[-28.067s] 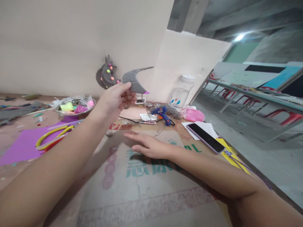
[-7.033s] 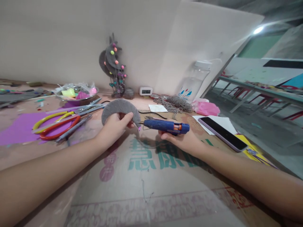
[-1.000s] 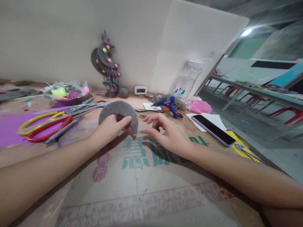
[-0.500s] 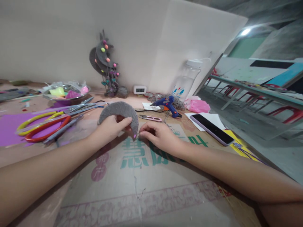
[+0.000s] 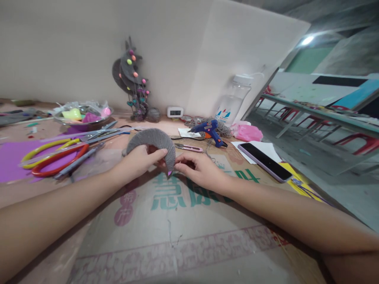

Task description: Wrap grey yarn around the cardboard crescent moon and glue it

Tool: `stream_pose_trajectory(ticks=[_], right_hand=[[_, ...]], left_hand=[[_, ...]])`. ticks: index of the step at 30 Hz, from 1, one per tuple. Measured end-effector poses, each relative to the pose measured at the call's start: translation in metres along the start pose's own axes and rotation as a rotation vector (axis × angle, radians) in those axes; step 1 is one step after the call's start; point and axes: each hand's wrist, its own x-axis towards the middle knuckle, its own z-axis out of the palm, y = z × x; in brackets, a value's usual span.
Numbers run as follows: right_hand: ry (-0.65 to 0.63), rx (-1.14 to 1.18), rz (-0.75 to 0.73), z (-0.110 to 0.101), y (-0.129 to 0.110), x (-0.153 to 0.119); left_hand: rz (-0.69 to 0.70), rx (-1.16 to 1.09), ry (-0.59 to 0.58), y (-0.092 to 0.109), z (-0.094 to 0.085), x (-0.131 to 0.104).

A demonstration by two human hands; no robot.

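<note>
A crescent wrapped in grey yarn (image 5: 155,138) is held by my left hand (image 5: 139,159), the thumb on its face and the fingers behind it. Its lower tip shows a bit of purple. Close to that tip on the right is my right hand (image 5: 199,167), thumb and index finger pinched together; what they hold, if anything, is too small to make out. Under both hands lies a printed cardboard sheet (image 5: 142,240). Small pink-handled snips (image 5: 189,148) lie just beyond my right hand.
Scissors with red (image 5: 60,161) and yellow handles lie left, before a bowl (image 5: 85,124). A decorated moon ornament (image 5: 133,79), clock (image 5: 175,112), blue glue gun (image 5: 210,130) and bottle (image 5: 235,98) stand or lie behind. A phone (image 5: 265,161) is at right.
The crescent has shifted slightly right and down with my left hand, so its tip now sits closer to the fingertips of my right hand, which has hardly moved.
</note>
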Motion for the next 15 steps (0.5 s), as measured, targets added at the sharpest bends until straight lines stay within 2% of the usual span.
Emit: stream_pose_trajectory(ticks=[2,5,10,13,15], right_hand=[[-0.01,0.023,0.002,0.0,0.001,0.002],[-0.016,0.154,0.09,0.0,0.003,0.008],[0.053,0.379,0.258,0.002,0.005,0.012],[0.1,0.417,0.266,0.004,0.008,0.011],[0.079,0.386,0.243,0.005,0.009,0.012]], left_hand=[[-0.008,0.006,-0.022,-0.001,-0.001,0.0],[0.008,0.016,-0.072,-0.002,-0.001,0.001],[0.163,0.043,-0.129,-0.006,0.002,0.001],[0.242,0.06,-0.141,-0.007,0.003,0.0],[0.222,0.098,-0.141,-0.007,0.002,0.001]])
